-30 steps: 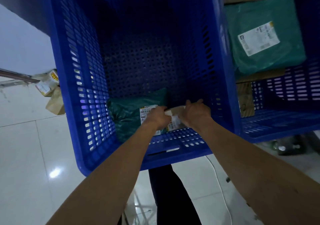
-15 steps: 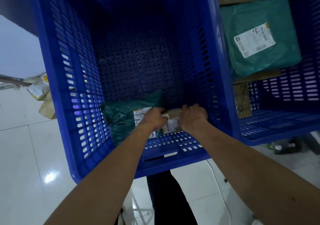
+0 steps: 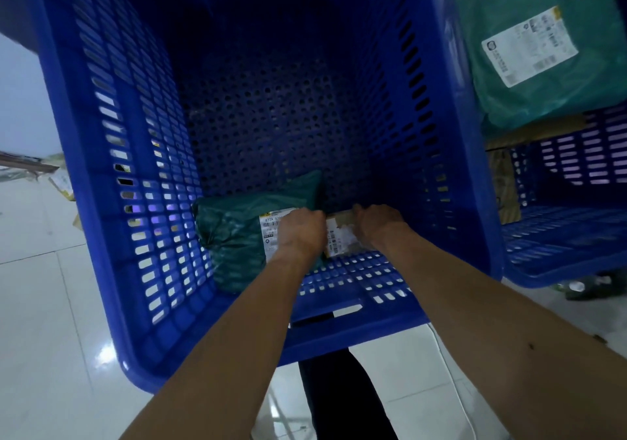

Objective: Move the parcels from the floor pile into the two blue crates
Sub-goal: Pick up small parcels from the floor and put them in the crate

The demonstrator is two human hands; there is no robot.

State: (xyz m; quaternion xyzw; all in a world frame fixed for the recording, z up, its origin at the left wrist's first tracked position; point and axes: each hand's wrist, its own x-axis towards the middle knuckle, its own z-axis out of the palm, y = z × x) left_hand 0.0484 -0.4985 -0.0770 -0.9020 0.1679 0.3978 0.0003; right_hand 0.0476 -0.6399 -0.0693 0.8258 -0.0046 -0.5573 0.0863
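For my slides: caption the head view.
In a blue crate, left hand and right hand hold a small brown parcel beside a green mailer.

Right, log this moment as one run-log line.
left hand / right hand: grip brown box | blue crate bottom, beside green parcel

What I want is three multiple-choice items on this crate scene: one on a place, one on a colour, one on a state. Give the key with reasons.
1. Where is the small cardboard box in the left crate?
A. Right of the green mailer
B. Under that mailer
C. Outside both crates

2. What colour is the top mailer in the right crate?
A. Red
B. Yellow
C. Green

3. What are the hands doing?
A. Hanging idle
B. Both gripping the box
C. Lifting the crate

Key: 1 A, the box lies beside the mailer's right edge; 2 C, it is teal-green plastic with a white label; 3 B, the left hand and right hand curl round the box's ends.
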